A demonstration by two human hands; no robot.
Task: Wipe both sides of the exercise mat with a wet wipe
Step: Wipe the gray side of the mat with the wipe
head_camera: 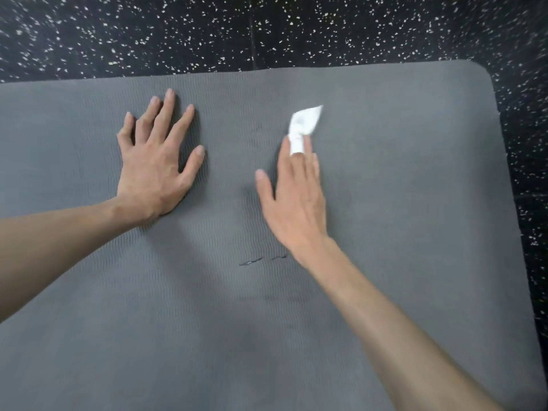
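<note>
A grey ribbed exercise mat (400, 203) lies flat on the floor and fills most of the view. My left hand (157, 161) presses flat on it at the upper left, fingers spread. My right hand (292, 197) lies over the mat's middle with fingers straight. A small crumpled white wet wipe (304, 123) sticks out from between and under those fingertips, held against the mat. The right hand looks slightly blurred.
Black rubber floor with white speckles (267, 31) surrounds the mat at the far side and on the right. The mat's rounded far right corner (483, 72) is in view. A short dark mark (261, 260) shows on the mat near my right wrist.
</note>
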